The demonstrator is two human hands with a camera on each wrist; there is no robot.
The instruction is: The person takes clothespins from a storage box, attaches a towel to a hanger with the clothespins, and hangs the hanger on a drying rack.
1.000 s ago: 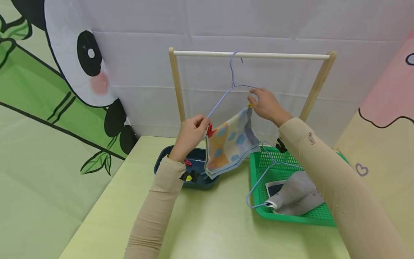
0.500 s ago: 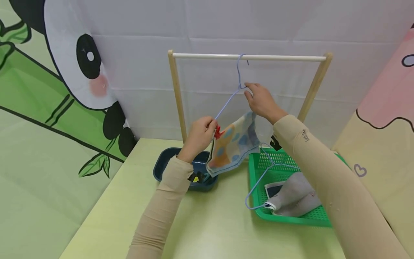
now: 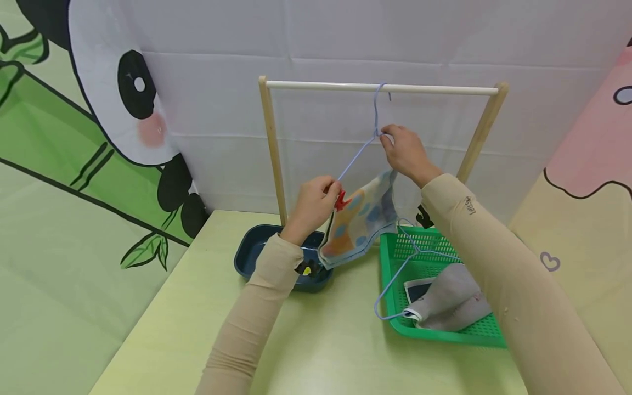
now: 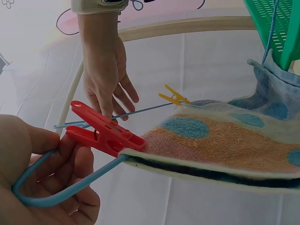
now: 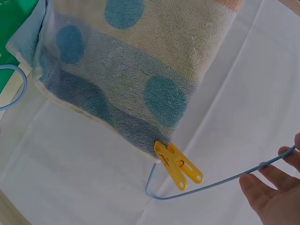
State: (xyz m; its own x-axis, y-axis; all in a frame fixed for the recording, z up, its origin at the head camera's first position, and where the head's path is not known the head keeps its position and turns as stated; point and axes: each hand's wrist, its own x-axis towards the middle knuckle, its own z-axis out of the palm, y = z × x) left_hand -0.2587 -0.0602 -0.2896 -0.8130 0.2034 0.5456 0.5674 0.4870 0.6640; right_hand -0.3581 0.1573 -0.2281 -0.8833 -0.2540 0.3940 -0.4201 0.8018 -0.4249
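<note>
A blue wire clothes hanger (image 4: 86, 182) hangs by its hook from the white bar. A folded, dotted towel (image 3: 362, 216) is clipped to it with a red clothespin (image 4: 105, 131) at the left and a yellow clothespin (image 5: 176, 164) at the right. My left hand (image 3: 313, 206) holds the hanger's left end, fingers curled around the wire beside the red clothespin. Near the hanger's neck, my right hand (image 3: 407, 153) pinches the right shoulder wire between thumb and fingertips. The yellow clothespin is hidden in the head view.
The rack's white bar (image 3: 321, 85) spans two wooden posts. Behind my left forearm stands a dark blue tray (image 3: 241, 255); its contents are partly hidden. To the right, a green basket (image 3: 390, 307) holds a grey cloth (image 3: 454, 299) and a second hanger (image 3: 395, 277) that overhangs its edge.
The hanger's hook has slid right along the bar, and my left hand and the towel moved right with it. My right hand went from above the yellow clothespin to near the hanger's neck.
</note>
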